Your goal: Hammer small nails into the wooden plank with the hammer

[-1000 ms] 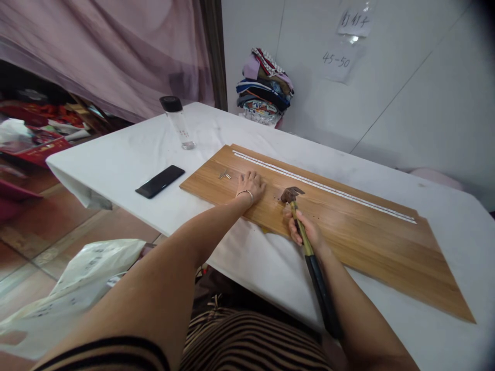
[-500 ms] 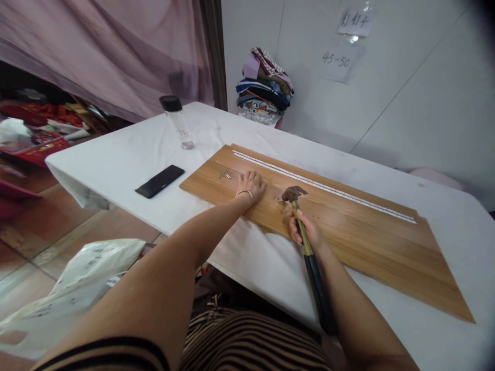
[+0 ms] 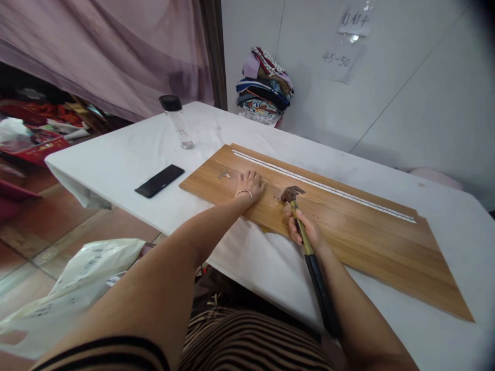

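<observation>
Brown and wood-grained, the board (image 3: 367,242) lies under the flattened left hand (image 3: 251,184), which grips nothing visible; the right hand (image 3: 305,228) is wrapped around a claw hammer (image 3: 305,238). Dark specks (image 3: 276,198) between the hands may be nails already driven; loose nails (image 3: 225,175) left of the left hand apparently remain.

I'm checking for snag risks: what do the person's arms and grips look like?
Left grip is ungloved, with a thin, pale bracelet at its wrist; right grip is bare, no bracelet showing. A black-striped sleeve shows on the left arm.
</observation>
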The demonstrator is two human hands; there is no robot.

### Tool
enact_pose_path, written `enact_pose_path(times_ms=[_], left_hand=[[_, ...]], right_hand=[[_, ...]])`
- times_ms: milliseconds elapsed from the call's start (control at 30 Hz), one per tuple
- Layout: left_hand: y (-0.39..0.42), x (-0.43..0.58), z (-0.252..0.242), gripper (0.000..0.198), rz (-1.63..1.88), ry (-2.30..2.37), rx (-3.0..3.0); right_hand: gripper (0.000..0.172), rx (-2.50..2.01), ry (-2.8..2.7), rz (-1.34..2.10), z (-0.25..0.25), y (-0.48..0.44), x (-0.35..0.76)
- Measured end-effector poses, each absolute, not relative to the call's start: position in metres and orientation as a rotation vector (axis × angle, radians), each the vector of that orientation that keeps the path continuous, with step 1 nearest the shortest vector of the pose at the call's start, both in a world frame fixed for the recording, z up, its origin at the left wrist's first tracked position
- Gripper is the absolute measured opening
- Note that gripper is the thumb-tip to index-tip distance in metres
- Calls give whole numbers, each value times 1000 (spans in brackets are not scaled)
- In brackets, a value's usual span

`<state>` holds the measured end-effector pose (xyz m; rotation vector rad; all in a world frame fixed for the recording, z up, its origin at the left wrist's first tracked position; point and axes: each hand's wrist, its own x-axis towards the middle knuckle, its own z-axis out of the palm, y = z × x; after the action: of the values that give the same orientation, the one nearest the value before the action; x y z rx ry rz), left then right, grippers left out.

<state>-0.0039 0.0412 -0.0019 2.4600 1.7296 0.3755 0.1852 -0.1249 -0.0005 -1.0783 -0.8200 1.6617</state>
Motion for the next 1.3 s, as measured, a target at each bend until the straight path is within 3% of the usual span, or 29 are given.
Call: enact_pose_path(times_ms=[1300], left_hand=[[42, -4, -3, 41, 387, 1723, 2470]], right_hand=[[49, -1062, -827, 1653, -4, -124, 186]])
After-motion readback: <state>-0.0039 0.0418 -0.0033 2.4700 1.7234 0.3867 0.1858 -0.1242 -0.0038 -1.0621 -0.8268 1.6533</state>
